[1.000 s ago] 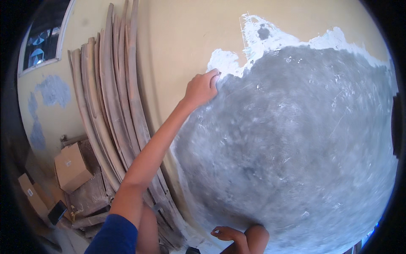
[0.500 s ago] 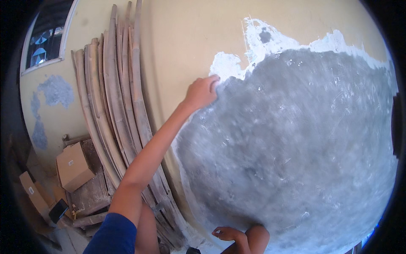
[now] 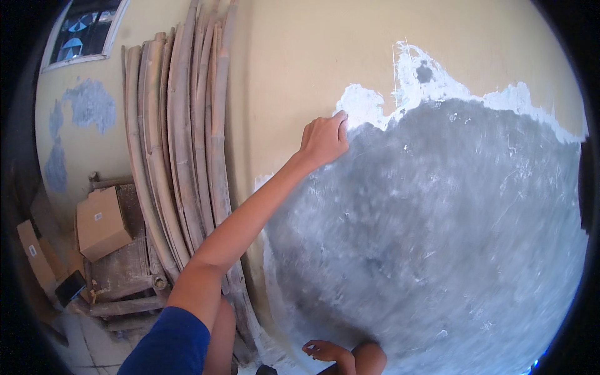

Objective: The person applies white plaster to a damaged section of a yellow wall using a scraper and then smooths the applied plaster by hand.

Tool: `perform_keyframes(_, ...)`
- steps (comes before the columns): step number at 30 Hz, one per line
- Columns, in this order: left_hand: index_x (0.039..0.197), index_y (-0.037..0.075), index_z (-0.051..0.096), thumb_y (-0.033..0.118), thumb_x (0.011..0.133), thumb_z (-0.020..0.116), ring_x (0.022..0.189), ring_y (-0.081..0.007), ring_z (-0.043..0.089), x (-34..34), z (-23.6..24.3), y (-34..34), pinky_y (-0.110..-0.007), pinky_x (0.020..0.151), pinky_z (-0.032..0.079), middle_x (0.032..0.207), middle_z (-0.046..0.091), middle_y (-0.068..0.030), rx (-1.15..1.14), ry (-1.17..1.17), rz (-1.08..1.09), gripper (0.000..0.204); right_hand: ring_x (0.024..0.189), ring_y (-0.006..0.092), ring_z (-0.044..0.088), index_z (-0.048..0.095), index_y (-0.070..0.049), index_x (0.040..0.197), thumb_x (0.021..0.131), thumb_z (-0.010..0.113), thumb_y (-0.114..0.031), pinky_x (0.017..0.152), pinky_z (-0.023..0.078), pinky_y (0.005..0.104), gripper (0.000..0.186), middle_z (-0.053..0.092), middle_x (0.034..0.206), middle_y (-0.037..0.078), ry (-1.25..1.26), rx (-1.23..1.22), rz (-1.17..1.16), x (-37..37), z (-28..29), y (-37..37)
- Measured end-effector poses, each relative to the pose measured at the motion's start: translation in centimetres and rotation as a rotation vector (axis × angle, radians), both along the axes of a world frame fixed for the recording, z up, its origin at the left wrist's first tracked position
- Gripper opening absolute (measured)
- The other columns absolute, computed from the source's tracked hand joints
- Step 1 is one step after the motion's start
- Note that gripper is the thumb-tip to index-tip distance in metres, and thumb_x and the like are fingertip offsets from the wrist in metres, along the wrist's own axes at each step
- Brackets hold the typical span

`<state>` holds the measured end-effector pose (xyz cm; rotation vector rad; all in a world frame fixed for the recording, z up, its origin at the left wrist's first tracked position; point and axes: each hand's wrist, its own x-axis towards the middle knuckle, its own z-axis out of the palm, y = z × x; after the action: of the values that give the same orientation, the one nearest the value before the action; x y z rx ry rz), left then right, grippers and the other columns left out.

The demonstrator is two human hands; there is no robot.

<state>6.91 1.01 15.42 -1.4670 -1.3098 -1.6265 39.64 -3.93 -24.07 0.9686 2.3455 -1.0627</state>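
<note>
My left hand is closed and pressed against the wall, at the upper left border of a large grey cement patch. Whatever its fingers may hold is hidden behind them. Just beside the knuckles lies a jagged band of white filler, where the yellow paint ends. Low in front of me, my right hand hangs loosely near my bent knee. Its fingers are half curled and apart, with nothing visible in them. It stays off the upper wall.
Several long bamboo poles lean on the wall to the left. Beyond them a cardboard box rests on a worn wooden bench. A dark phone-like slab lies beside the bench. A window is at the upper left.
The view has shifted, so the wall patch sits lower and further right. My left hand stays closed at the patch's border, its wrist turned slightly. My right hand remains low by the knee.
</note>
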Motion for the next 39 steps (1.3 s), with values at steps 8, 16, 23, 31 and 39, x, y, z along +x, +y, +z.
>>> perform_keyframes(8,0.079,0.006,0.05,0.014,0.082,0.043,0.06,-0.0388,0.054,4.8,0.2,-1.5,-0.049,0.057,0.041,0.06,0.055,-0.0177,-0.154,0.214,-0.091,0.011,0.094,0.0352,0.057,0.055,-0.008,0.113,0.087,0.044,-0.05,0.084,0.044,0.0403,0.051,0.06,0.103,0.021,0.114,0.036,0.118,0.7,-0.9,0.2)
perform_keyframes(16,0.079,0.006,0.05,0.016,0.081,0.044,0.06,-0.0382,0.055,0.4,-0.4,-0.4,-0.049,0.057,0.042,0.06,0.055,-0.0172,-0.053,0.0,-0.07,0.012,0.089,0.0179,0.059,0.051,-0.005,0.117,0.081,0.065,-0.032,0.083,0.045,0.0308,0.047,0.06,0.104,0.013,0.17,-0.171,0.129,-0.4,2.2,-1.1)
perform_keyframes(23,0.081,0.004,0.048,0.014,0.082,0.045,0.061,-0.0403,0.054,3.3,-1.4,-1.0,-0.05,0.057,0.041,0.061,0.055,-0.0185,-0.169,0.177,-0.115,0.01,0.076,0.0233,0.057,0.06,-0.005,0.095,0.077,0.069,-0.012,0.068,0.044,0.031,0.022,0.06,0.089,0.014,1.132,-0.203,-0.124,-4.4,13.1,-13.1)
perform_keyframes(31,0.078,0.004,0.048,0.012,0.083,0.044,0.06,-0.0409,0.052,2.9,-2.4,-1.8,-0.051,0.055,0.039,0.06,0.054,-0.0187,-0.226,0.228,-0.135,0.01,0.075,0.0228,0.056,0.059,-0.004,0.093,0.076,0.069,-0.009,0.067,0.044,0.0307,0.02,0.06,0.087,0.013,1.324,-0.311,-0.335,-6.6,13.5,-15.1)
perform_keyframes(39,0.081,0.004,0.05,0.013,0.082,0.043,0.063,-0.0403,0.055,0.3,-1.0,-1.4,-0.05,0.058,0.041,0.063,0.056,-0.0188,-0.208,0.122,-0.009,0.012,0.073,0.0223,0.055,0.059,-0.003,0.09,0.076,0.069,-0.007,0.066,0.043,0.0304,0.018,0.059,0.086,0.013,1.387,-0.314,-0.366,-7.5,14.2,-15.7)
